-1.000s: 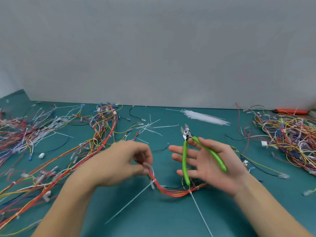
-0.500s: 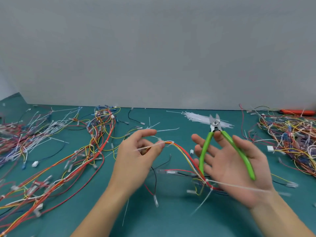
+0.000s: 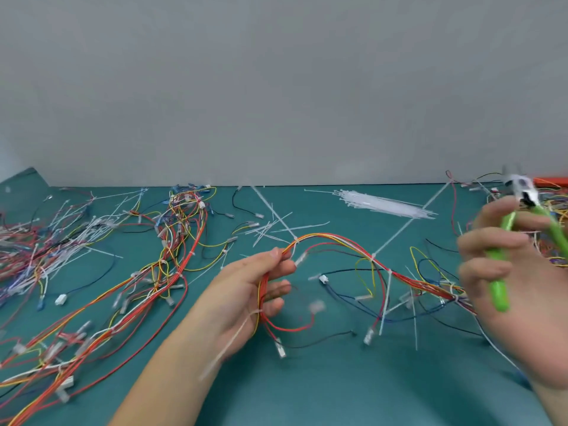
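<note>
Item in hand: one wire harness (image 3: 338,242) of red, yellow and orange leads, strung above the tabletop (image 3: 307,388) between your two hands. Left hand (image 3: 246,290): grip closed round the near end of the bundle, with your fingers curled about the wires. Right hand (image 3: 507,290), blurred: grip wrapped round the green handles of the cutters (image 3: 498,284), whose nose points up and away from the harness. The far end of the bundle runs in under that palm. Whether the blades are apart or together cannot be told through the blur. Done, by the look of it: several white ties (image 3: 372,257) are cinched along the run, and one more sits at your left palm. Outstanding: long tails (image 3: 402,230) stand uncut from every tie in view, so trimming on this piece appears not to have begun. Stock: a sheaf of unused ties (image 3: 384,206) lies at the back of the tabletop, and short white offcuts (image 3: 270,229) lie scattered behind the harness. Other lots: a long harness heap (image 3: 172,250) to your left, and a wire tangle (image 3: 46,241) at the far left. Judgement: tying is about finished here, and you have each tail left to clip before setting the piece aside.
</note>
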Demonstrator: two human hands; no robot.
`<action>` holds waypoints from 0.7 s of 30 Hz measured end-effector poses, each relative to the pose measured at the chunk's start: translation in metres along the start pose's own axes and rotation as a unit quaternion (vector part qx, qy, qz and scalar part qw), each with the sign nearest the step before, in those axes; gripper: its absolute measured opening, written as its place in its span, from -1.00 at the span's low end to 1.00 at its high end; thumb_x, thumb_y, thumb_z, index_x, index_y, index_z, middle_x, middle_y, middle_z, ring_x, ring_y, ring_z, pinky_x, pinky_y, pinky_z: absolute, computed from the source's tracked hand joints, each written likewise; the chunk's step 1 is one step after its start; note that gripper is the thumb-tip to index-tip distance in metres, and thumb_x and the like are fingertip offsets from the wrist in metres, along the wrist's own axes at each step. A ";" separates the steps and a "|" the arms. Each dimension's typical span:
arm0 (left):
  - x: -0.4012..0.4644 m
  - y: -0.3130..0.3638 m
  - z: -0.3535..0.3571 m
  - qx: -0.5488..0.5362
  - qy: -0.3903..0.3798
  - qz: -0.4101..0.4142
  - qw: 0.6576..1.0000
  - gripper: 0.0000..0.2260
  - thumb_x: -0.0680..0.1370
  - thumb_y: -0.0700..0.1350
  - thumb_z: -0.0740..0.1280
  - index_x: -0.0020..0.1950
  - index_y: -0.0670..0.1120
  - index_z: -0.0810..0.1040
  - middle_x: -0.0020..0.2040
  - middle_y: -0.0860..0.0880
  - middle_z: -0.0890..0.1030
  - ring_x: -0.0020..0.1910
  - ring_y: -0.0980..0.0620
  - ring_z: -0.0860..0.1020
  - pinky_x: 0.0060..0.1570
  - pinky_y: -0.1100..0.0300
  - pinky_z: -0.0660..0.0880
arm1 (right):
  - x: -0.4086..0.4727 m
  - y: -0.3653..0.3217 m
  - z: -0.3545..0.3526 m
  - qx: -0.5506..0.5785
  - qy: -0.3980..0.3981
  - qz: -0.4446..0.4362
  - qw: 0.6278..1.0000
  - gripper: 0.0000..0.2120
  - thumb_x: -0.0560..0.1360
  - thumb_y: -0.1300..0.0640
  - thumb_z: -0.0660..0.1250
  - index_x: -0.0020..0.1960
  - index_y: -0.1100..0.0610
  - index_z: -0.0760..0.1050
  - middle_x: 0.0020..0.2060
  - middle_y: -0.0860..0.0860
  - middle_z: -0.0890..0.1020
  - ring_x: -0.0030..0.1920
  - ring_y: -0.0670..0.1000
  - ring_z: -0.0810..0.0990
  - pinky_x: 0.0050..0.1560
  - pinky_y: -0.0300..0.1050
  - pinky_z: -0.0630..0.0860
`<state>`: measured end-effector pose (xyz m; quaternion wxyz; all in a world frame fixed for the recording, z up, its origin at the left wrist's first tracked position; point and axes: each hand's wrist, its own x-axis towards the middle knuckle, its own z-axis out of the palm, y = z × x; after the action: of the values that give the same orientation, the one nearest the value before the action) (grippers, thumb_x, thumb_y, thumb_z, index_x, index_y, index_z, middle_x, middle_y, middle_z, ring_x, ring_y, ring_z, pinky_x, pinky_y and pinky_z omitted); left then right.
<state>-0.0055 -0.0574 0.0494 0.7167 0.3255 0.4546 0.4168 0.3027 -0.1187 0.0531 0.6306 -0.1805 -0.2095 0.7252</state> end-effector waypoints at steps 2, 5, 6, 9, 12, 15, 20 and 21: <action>0.000 0.000 -0.001 0.011 0.003 0.014 1.000 -0.82 0.60 -0.14 0.36 0.13 -0.10 0.71 -0.20 0.01 0.70 -0.41 0.13 0.61 -0.55 0.30 0.47 | -0.003 -0.002 0.005 0.052 -0.052 0.068 0.995 -0.15 0.50 -0.54 -0.35 0.20 0.05 0.40 0.43 -0.07 0.42 0.22 0.03 0.46 0.24 0.05 0.43; 0.000 0.004 0.000 -0.051 -0.032 -0.005 0.998 -0.76 0.58 -0.21 0.33 0.21 -0.19 0.68 -0.14 -0.04 0.71 -0.37 0.09 0.63 -0.51 0.28 0.52 | -0.004 0.004 0.018 0.043 -0.130 0.119 0.983 0.05 0.45 -0.55 -0.44 0.37 0.24 0.32 0.51 0.29 0.33 0.27 0.32 0.44 0.22 0.32 0.40; -0.001 0.005 0.001 -0.083 -0.056 -0.016 0.995 -0.73 0.55 -0.22 0.34 0.22 -0.21 0.68 -0.08 -0.06 0.72 -0.32 0.07 0.65 -0.46 0.27 0.56 | -0.004 0.010 0.025 0.025 -0.157 0.116 0.980 -0.04 0.55 -0.44 -0.37 0.44 0.31 0.25 0.53 0.39 0.26 0.30 0.38 0.40 0.24 0.35 0.36; -0.004 0.007 -0.002 -0.132 -0.126 -0.014 0.983 -0.65 0.46 -0.25 0.37 0.23 -0.23 0.69 0.14 -0.10 0.71 -0.15 0.01 0.69 -0.21 0.20 0.65 | -0.003 0.029 0.048 -0.065 -0.224 0.115 0.966 -0.44 0.69 0.00 0.05 0.52 0.39 0.12 0.53 0.52 0.12 0.38 0.45 0.34 0.29 0.37 0.34; -0.006 0.008 0.001 -0.088 -0.138 0.032 0.986 -0.65 0.48 -0.22 0.37 0.26 -0.17 0.68 0.17 -0.10 0.70 -0.12 0.01 0.68 -0.11 0.16 0.66 | -0.001 0.034 0.049 -0.142 -0.219 0.169 0.950 -0.46 0.66 0.03 0.26 0.47 0.40 0.32 0.43 0.57 0.29 0.30 0.43 0.49 0.23 0.32 0.49; -0.006 0.014 0.011 0.014 -0.120 0.079 0.989 -0.72 0.56 -0.07 0.39 0.25 -0.04 0.70 -0.12 -0.01 0.63 -0.28 0.06 0.59 -0.21 0.15 0.65 | -0.004 0.046 0.050 -0.183 -0.169 0.228 0.941 -0.37 0.42 -0.07 0.55 0.32 0.31 0.56 0.18 0.39 0.61 0.06 0.32 0.65 0.06 0.22 0.62; 0.000 0.042 0.030 0.164 -0.130 0.133 0.969 -0.74 0.56 0.05 0.42 0.13 -0.07 0.73 -0.34 0.03 0.33 -0.41 0.09 0.43 -0.32 0.14 0.62 | -0.003 0.041 0.054 -0.157 -0.159 0.292 0.930 -0.44 0.63 -0.07 0.33 0.51 0.22 0.40 0.21 0.24 0.56 0.27 0.29 0.51 0.40 0.59 0.23; 0.002 0.048 0.034 0.182 -0.137 0.136 0.964 -0.75 0.56 0.06 0.42 0.10 -0.07 0.73 -0.35 0.03 0.30 -0.42 0.10 0.41 -0.34 0.14 0.61 | -0.002 0.036 0.054 -0.147 -0.152 0.304 0.929 -0.46 0.68 -0.08 0.25 0.54 0.20 0.36 0.25 0.23 0.53 0.33 0.30 0.46 0.41 0.63 0.14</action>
<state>0.0121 -0.0373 0.1022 0.6376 0.5632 0.3719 0.3715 0.2438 -0.1292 0.0799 0.3068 -0.2141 -0.3421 0.8620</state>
